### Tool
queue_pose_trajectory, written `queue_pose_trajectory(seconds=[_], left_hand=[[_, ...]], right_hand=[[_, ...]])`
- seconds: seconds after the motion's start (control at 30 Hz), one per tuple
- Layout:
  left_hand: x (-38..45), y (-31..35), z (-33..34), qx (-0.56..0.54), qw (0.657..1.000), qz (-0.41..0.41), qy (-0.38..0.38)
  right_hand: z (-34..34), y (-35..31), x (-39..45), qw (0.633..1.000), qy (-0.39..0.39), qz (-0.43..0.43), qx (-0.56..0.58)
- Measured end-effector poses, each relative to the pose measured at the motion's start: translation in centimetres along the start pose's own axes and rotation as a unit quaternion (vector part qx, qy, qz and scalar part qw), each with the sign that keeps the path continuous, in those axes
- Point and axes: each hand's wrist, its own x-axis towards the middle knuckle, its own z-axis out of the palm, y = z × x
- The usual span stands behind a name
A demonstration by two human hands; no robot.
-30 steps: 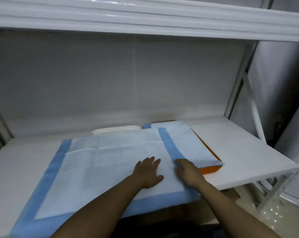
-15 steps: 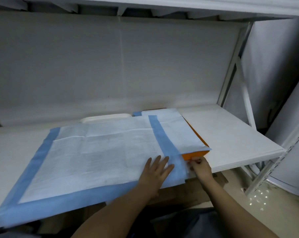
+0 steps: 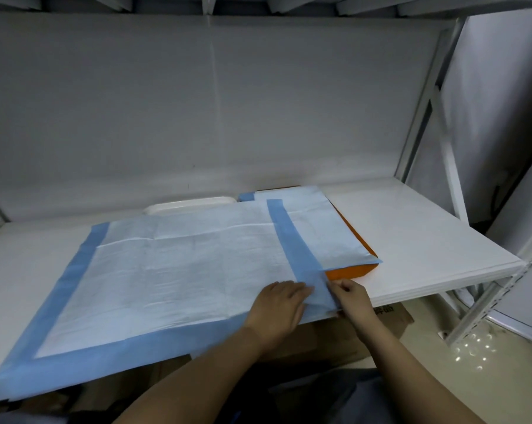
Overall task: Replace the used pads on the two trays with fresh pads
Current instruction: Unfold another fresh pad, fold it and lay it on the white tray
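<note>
Now pinching the large pad's (image 3: 173,270) near corner with right hand (image 3: 352,298), flattening it with open left hand (image 3: 281,307), still aligning over trays.

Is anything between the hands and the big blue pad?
No. The left hand lies flat on the big pad, and the right hand pinches its near right corner, beside the orange tray. Nothing sits between.
</note>
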Motion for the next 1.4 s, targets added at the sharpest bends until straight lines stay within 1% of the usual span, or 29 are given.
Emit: queue_pose_trajectory(seconds=[0.07,0.1,0.17,0.2,0.23,0.27,0.3,0.33,0.37,0.4,0.43,0.47,0.53,0.6,0.63,0.7,0.73,0.8,0.87,0.97,1.0,1.07,1.1,1.13,1.17,1.23,1.3,1.33,1.4], left_hand=[[0.8,0.2,-1.1,-0.106,0.992,-0.061,0.022],[1.2,0.3,-1.9,-0.157,0.981,-0.113,0.018],[2.5,0.0,-3.4,-0.269,0.932,-0.241,0.019],[3.2,-0.1,-4.0,-0.313,0.899,-0.302,0.052],[4.0,-0.2,-4.6,-0.343,0.869,-0.343,0.100],[4.5,-0.1,-5.1,-0.358,0.847,-0.363,0.150],[5.0,-0.1,-5.5,-0.354,0.843,-0.359,0.187],[5.1,-0.1,-5.3,-0.335,0.857,-0.334,0.204],[5.1,-0.1,-4.9,-0.303,0.885,-0.294,0.196],[4.8,0.0,-4.2,-0.266,0.916,-0.248,0.167],[4.5,0.3,-3.4,-0.230,0.944,-0.203,0.122],[4.2,0.4,-2.5,-0.193,0.965,-0.161,0.079],[3.7,0.7,-0.7,-0.113,0.989,-0.095,0.000],[3.3,1.2,0.2,-0.050,0.991,-0.073,-0.102],[3.0,1.3,0.6,-0.037,0.987,-0.069,-0.140],[2.8,1.6,0.8,-0.033,0.984,-0.078,-0.160],[2.8,1.6,0.9,-0.029,0.983,-0.082,-0.161],[2.8,1.3,1.1,-0.026,0.982,-0.089,-0.165],[2.6,1.1,1.3,-0.035,0.983,-0.089,-0.156],[2.7,1.3,0.8,-0.073,0.984,-0.092,-0.133],[3.0,1.6,0.6,-0.105,0.982,-0.116,-0.108],[3.9,1.8,0.1,-0.195,0.957,-0.214,-0.023],[4.3,1.9,0.1,-0.217,0.945,-0.246,0.015],[4.6,2.0,0.0,-0.213,0.944,-0.249,0.038],[4.6,2.1,-0.1,-0.188,0.954,-0.230,0.028],[4.2,2.4,0.4,-0.094,0.982,-0.151,-0.063],[3.4,2.5,1.3,-0.038,0.983,-0.102,-0.150],[3.0,2.5,1.4,-0.023,0.982,-0.087,-0.167],[2.6,2.3,1.8,-0.002,0.982,-0.072,-0.173]], right_hand=[[0.2,-0.1,-0.2,1.000,-0.009,0.011,0.028],[0.2,-0.2,-0.3,0.999,-0.012,0.015,0.041],[0.4,-0.4,-0.4,0.998,-0.019,0.023,0.061],[0.5,-0.5,-0.5,0.997,-0.020,0.026,0.067],[0.6,-0.5,-0.5,0.997,-0.017,0.029,0.071],[0.6,-0.6,-0.5,0.997,-0.010,0.028,0.071],[0.5,-0.7,-0.5,0.997,-0.002,0.026,0.072],[0.5,-0.7,-0.5,0.997,0.006,0.023,0.072],[0.4,-0.7,-0.4,0.997,0.010,0.020,0.072],[0.3,-0.8,-0.4,0.997,0.010,0.019,0.069],[0.3,-0.8,-0.3,0.998,0.010,0.020,0.065],[0.2,-0.8,-0.2,0.998,0.007,0.024,0.065],[0.0,-0.8,-0.2,0.997,-0.002,0.035,0.063],[-0.2,-0.7,-0.2,0.997,-0.012,0.054,0.061],[-0.4,-0.6,-0.2,0.995,-0.012,0.065,0.074],[-0.8,-0.2,-0.1,0.997,0.006,0.058,0.057],[-0.9,0.0,0.0,0.999,0.024,0.037,0.029],[-0.9,0.4,0.2,0.998,0.066,0.007,0.015],[-0.9,0.6,0.3,0.996,0.088,0.003,0.024],[-0.6,0.8,0.4,0.997,0.074,0.015,0.020],[-0.5,0.8,0.3,0.997,0.072,0.017,0.023],[-0.4,0.6,0.1,0.996,0.075,0.021,0.041],[-0.4,0.7,0.0,0.996,0.077,0.024,0.046],[-0.4,0.6,-0.1,0.995,0.077,0.026,0.052],[-0.4,0.5,-0.1,0.995,0.074,0.028,0.057],[-0.5,0.3,-0.3,0.996,0.066,0.025,0.060],[-0.7,0.3,-0.3,0.997,0.064,0.016,0.044],[-0.8,0.2,-0.4,0.997,0.065,0.012,0.035],[-0.9,0.3,-0.3,0.996,0.076,0.013,0.039]])
